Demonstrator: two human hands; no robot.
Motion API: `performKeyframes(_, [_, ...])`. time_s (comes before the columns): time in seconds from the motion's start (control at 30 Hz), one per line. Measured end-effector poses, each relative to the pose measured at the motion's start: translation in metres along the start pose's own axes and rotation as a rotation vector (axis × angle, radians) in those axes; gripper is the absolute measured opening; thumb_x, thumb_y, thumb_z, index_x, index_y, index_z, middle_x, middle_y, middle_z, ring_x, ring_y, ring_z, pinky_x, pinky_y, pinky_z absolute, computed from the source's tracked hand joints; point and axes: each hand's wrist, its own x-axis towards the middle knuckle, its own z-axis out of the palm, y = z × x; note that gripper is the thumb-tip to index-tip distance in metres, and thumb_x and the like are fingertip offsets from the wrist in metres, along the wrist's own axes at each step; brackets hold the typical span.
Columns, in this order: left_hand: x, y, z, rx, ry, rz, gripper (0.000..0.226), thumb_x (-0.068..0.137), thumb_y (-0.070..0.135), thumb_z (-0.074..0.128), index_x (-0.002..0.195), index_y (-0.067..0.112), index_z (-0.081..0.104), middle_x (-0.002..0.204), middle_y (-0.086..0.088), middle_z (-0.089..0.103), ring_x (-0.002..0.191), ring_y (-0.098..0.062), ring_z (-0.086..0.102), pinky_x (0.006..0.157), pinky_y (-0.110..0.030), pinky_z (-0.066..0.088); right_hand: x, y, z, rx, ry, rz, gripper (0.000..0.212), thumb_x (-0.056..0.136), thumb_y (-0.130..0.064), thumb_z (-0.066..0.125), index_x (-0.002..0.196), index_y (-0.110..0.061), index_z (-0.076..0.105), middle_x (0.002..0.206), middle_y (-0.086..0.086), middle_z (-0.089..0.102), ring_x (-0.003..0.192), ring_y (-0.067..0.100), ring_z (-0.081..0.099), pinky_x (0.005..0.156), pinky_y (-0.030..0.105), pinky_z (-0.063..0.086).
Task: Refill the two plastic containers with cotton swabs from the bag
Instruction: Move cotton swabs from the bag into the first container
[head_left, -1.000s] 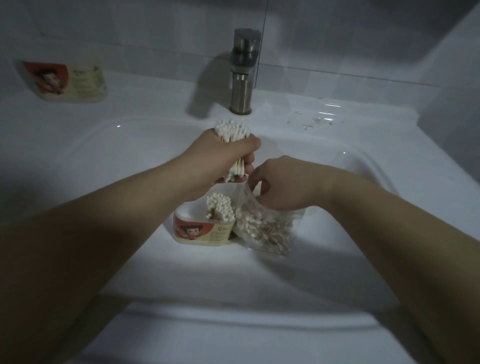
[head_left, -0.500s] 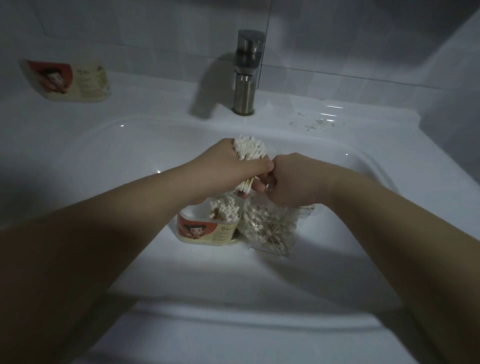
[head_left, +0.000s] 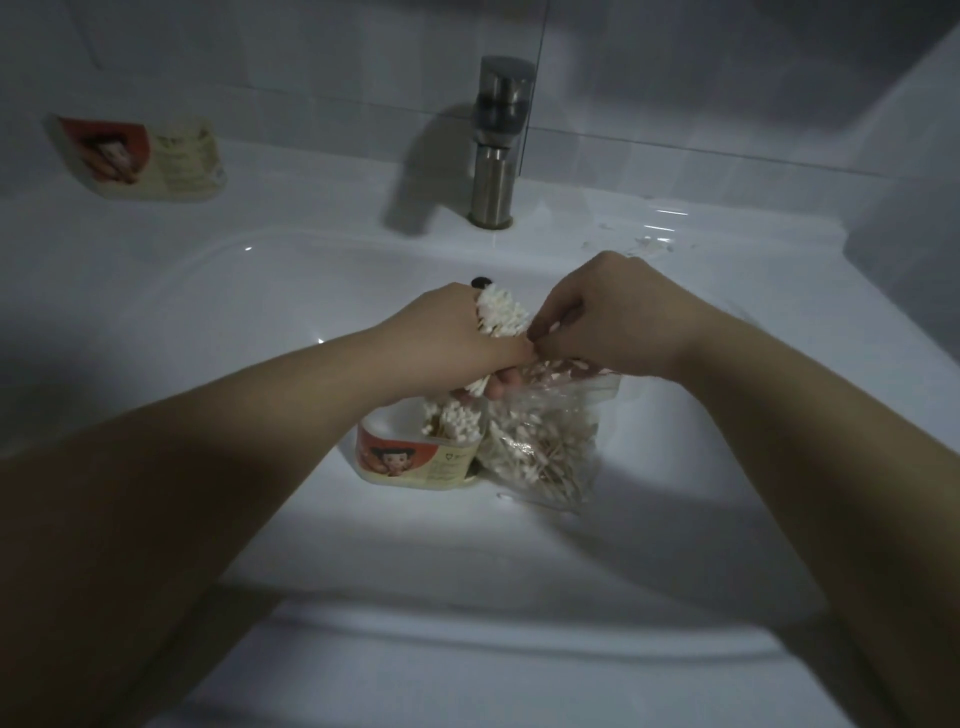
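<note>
My left hand (head_left: 457, 338) grips a thick bundle of cotton swabs (head_left: 501, 316) above a plastic container (head_left: 415, 460) with a red and cream label, which stands in the sink basin and holds several swabs. Right beside it leans a clear plastic bag (head_left: 545, 441) full of swabs. My right hand (head_left: 602, 317) is curled with its fingertips at the bundle, just above the bag's mouth; what they pinch is hidden. A second labelled container (head_left: 150, 158) lies on the counter at the far left.
The white sink (head_left: 260, 291) fills most of the view. A steel faucet (head_left: 498, 150) stands at the back centre, with water drops on the ledge to its right. A tiled wall rises behind.
My left hand has lowered the swab bundle and shifted it right, toward the container and bag. My right hand has risen from the bag to meet the bundle.
</note>
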Motion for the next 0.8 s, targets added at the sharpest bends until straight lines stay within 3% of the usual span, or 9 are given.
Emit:
performKeyframes(0.13, [0.001, -0.003, -0.001, 0.026, 0.054, -0.015, 0.016, 0.091, 0.023, 0.069, 0.082, 0.013, 0.077, 0.075, 0.003, 0.078, 0.07, -0.011, 0.075, 0.073, -0.041, 0.065, 0.0, 0.003, -0.001, 0.085, 0.011, 0.024, 0.027, 0.081, -0.007, 0.069, 0.084, -0.033, 0.078, 0.07, -0.007, 0.076, 0.061, 0.002, 0.071, 0.052, 0.007, 0.047])
performKeyframes(0.37, [0.004, -0.004, -0.003, 0.008, 0.122, -0.044, 0.015, 0.089, 0.024, 0.069, 0.08, 0.015, 0.077, 0.076, 0.002, 0.078, 0.073, -0.016, 0.076, 0.072, -0.042, 0.065, -0.002, 0.002, -0.009, 0.217, 0.097, 0.061, 0.023, 0.086, -0.003, 0.067, 0.089, -0.022, 0.08, 0.061, -0.008, 0.073, 0.062, 0.004, 0.073, 0.049, 0.004, 0.042])
performKeyframes(0.47, [0.005, -0.005, -0.003, 0.019, 0.125, -0.049, 0.017, 0.088, 0.023, 0.067, 0.079, 0.015, 0.078, 0.077, 0.0, 0.078, 0.077, -0.017, 0.076, 0.068, -0.036, 0.064, -0.003, 0.004, -0.012, 0.231, 0.135, 0.066, 0.023, 0.086, -0.005, 0.068, 0.087, -0.025, 0.079, 0.063, -0.007, 0.074, 0.064, 0.003, 0.074, 0.057, 0.01, 0.047])
performKeyframes(0.57, [0.007, -0.005, -0.003, -0.051, 0.134, -0.064, 0.012, 0.09, 0.026, 0.069, 0.091, 0.016, 0.076, 0.079, 0.001, 0.079, 0.075, -0.015, 0.076, 0.062, -0.03, 0.06, -0.001, 0.006, -0.014, 0.307, 0.196, 0.071, 0.02, 0.086, -0.006, 0.072, 0.086, -0.024, 0.079, 0.067, -0.005, 0.076, 0.065, 0.006, 0.075, 0.068, 0.017, 0.054])
performKeyframes(0.8, [0.009, -0.001, -0.004, -0.393, 0.189, -0.045, 0.03, 0.083, 0.039, 0.082, 0.101, 0.016, 0.075, 0.092, -0.005, 0.078, 0.078, -0.016, 0.073, 0.058, -0.028, 0.054, -0.001, 0.005, -0.017, 0.56, 0.298, 0.079, 0.017, 0.087, 0.002, 0.072, 0.09, -0.013, 0.079, 0.075, 0.002, 0.077, 0.068, 0.014, 0.076, 0.069, 0.02, 0.061])
